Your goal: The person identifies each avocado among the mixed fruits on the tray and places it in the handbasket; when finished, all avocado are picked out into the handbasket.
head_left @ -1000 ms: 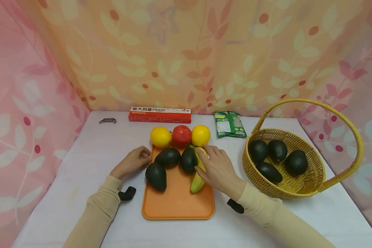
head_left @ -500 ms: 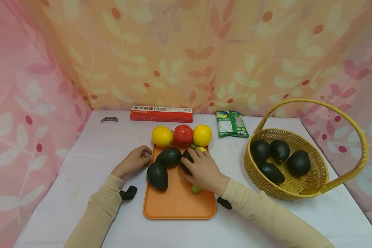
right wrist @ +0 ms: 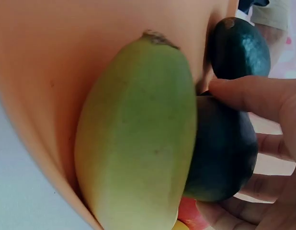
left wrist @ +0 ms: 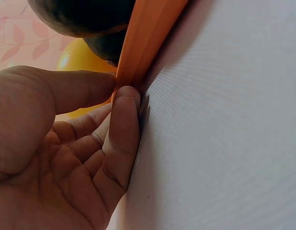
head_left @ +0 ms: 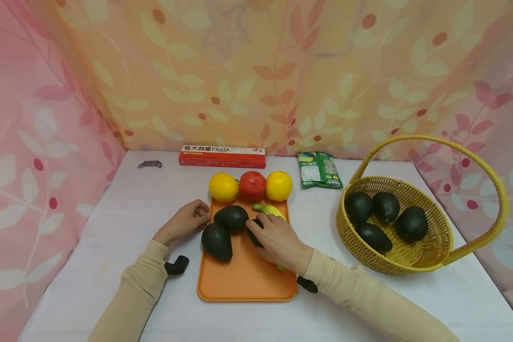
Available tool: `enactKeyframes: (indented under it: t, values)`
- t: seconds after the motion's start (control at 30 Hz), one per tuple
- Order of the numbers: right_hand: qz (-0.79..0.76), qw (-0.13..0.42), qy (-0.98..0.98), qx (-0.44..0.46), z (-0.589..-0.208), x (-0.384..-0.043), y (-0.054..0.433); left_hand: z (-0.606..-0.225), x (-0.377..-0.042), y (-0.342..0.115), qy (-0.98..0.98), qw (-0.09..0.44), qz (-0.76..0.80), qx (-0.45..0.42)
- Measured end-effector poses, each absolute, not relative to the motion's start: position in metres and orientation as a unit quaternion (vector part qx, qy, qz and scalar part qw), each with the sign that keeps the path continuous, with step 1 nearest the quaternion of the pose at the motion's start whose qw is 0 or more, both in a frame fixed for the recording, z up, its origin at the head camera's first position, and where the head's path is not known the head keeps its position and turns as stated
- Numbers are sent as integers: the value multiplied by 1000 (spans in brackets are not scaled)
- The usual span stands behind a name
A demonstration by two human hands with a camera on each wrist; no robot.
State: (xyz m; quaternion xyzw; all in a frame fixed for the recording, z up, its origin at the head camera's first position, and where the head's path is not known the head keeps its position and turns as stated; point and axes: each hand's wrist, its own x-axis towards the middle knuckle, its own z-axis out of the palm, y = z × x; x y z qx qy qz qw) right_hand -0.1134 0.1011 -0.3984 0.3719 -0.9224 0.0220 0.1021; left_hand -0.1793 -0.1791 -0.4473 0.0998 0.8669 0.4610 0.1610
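In the head view, my right hand [head_left: 280, 241] grips a dark green avocado [head_left: 255, 234] on the orange tray [head_left: 247, 294]. The right wrist view shows thumb and fingers curled round that avocado [right wrist: 224, 148], with a yellow-green banana [right wrist: 138, 134] lying right beside it. The hand hides much of the banana [head_left: 271, 209] from the head camera. My left hand [head_left: 183, 222] pinches the tray's left rim [left wrist: 133, 62] between thumb and index finger. Two more avocados, one behind [head_left: 231, 219] and one in front [head_left: 216, 242], lie on the tray's left side.
At the tray's far end sit a yellow fruit [head_left: 223, 187], a red apple [head_left: 252, 185] and another yellow fruit [head_left: 279, 185]. A wicker basket [head_left: 346, 237] with several avocados stands right. Farther back are a pasta box [head_left: 222, 157], a green packet [head_left: 319, 170] and a small wrapped item [head_left: 150, 164].
My right hand has shifted left from the banana onto the avocado, which has moved slightly nearer. The banana's stem end now points farther left. My left hand stays at the rim.
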Motion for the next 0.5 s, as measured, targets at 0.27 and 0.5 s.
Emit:
enactKeyframes:
  t: [0.27,0.5]
  values:
    - [102,92,-934,331,-368,-109,116,-449,-178,-180,864,164,467,93]
    - [142,169,-936,274,-327,-103,178,-448,-179,-181,866,161,463,97]
